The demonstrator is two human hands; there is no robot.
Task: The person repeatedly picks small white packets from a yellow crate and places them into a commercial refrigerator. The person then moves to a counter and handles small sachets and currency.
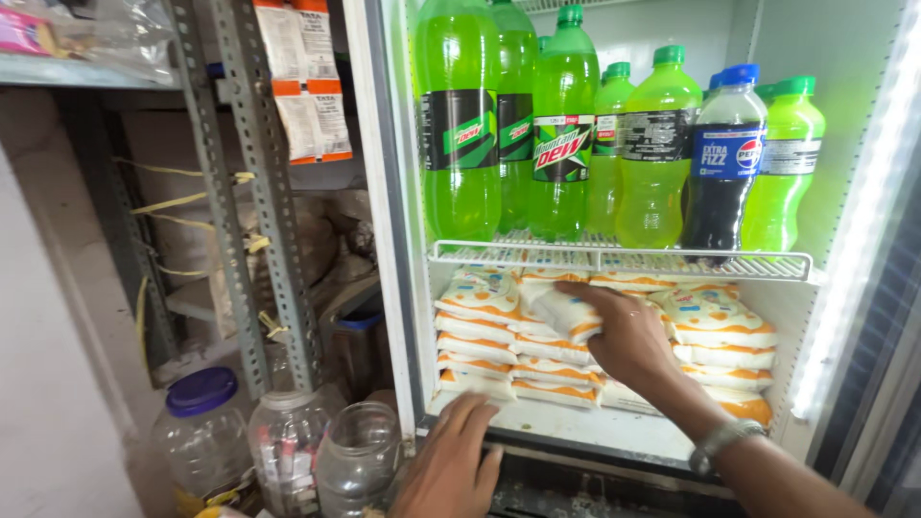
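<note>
An open fridge holds stacks of white and orange pouches (480,331) on its lower level. My right hand (628,336) reaches in among them and grips one white and orange pouch (561,315) at the top of the middle stack. My left hand (451,460) rests flat on the fridge's bottom front edge (576,432), fingers spread, holding nothing. A watch sits on my right wrist.
Several green bottles (561,125) and a dark blue-capped bottle (724,158) stand on the wire shelf (614,259) above. Clear plastic jars (288,446) stand at the lower left. A perforated metal rack (259,192) with hanging sachets is left of the fridge.
</note>
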